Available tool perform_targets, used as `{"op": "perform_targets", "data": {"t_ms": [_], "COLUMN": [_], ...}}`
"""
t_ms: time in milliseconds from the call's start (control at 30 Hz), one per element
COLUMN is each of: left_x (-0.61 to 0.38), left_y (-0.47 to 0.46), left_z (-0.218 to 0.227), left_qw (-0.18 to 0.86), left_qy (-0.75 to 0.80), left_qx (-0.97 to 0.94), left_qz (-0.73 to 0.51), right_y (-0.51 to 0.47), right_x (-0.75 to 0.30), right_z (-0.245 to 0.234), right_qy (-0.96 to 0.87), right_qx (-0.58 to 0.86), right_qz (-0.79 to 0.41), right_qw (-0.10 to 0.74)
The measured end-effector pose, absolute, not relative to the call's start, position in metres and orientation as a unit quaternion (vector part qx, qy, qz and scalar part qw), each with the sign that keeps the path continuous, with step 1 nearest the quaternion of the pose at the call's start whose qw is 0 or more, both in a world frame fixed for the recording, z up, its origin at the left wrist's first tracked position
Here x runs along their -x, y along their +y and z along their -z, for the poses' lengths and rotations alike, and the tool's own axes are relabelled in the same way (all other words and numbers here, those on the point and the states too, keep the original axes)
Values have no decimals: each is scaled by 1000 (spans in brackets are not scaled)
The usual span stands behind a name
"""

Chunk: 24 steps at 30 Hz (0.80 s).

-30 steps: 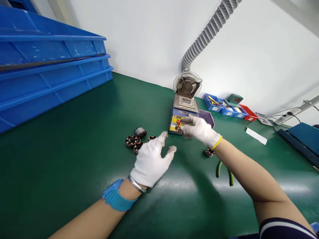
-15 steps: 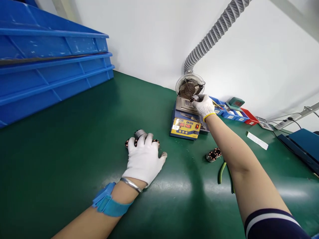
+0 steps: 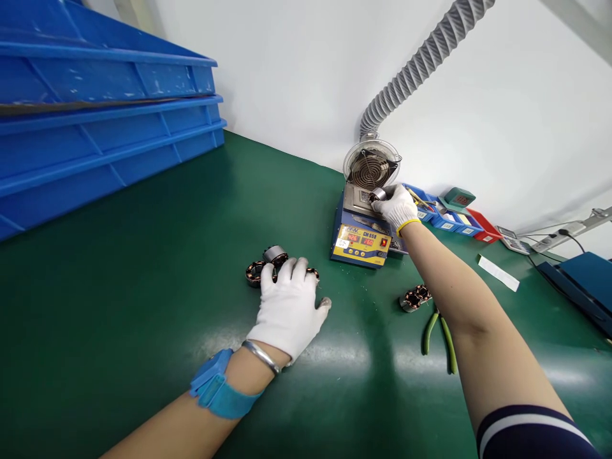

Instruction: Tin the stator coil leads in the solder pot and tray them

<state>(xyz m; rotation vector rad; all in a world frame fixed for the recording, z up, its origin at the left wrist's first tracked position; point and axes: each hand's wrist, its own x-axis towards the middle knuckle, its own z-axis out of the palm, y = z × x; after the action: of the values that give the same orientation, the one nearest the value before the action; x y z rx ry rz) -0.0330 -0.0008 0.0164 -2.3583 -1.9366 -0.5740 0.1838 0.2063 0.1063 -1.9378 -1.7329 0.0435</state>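
My right hand [image 3: 398,207], in a white glove, is closed on a small copper-wound stator [image 3: 377,194] and holds it over the top plate of a blue and yellow solder pot [image 3: 359,237]. My left hand [image 3: 290,306], also gloved, lies flat with fingers spread on the green mat, its fingertips on a cluster of stators [image 3: 265,264]. A blue strap and a metal bangle are on that wrist. One more stator [image 3: 414,298] lies to the right, beside my right forearm.
A round fume fan [image 3: 371,167] on a grey ribbed hose [image 3: 421,60] stands behind the solder pot. Green-handled pliers [image 3: 440,331] lie near my right arm. Stacked blue crates [image 3: 95,121] fill the far left. Small parts bins [image 3: 449,217] and a white label [image 3: 498,273] sit at the right.
My right hand carried a stator from in front of the solder pot up onto its top plate. My left hand dropped flat onto the stator cluster and stays there.
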Motion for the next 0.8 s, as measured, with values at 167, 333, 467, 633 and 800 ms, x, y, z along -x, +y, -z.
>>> {"op": "perform_targets", "data": {"t_ms": [167,333,467,633,800], "left_x": [33,33,32,30,28], "left_y": [-1,-2,-2,-6,-9], "left_z": [-16,-16,-16,-16,-16], "left_qw": [9,5,9,12,12], "left_qy": [-618,-615,-612,-605,-580], "left_qx": [761,762,764,770,790], "left_qz": [197,203,205,202,198], "right_y": [205,204,204,198,178], "right_x": [-181,-180,-181,-183,-187], "right_z": [-108,-110,-117,-128,-132], "right_qy": [-637,-637,-624,-623,-607], "right_qx": [725,724,724,699,682], "right_qz": [-14,-14,-34,-71,-133], "right_qw": [263,266,292,344,385]}}
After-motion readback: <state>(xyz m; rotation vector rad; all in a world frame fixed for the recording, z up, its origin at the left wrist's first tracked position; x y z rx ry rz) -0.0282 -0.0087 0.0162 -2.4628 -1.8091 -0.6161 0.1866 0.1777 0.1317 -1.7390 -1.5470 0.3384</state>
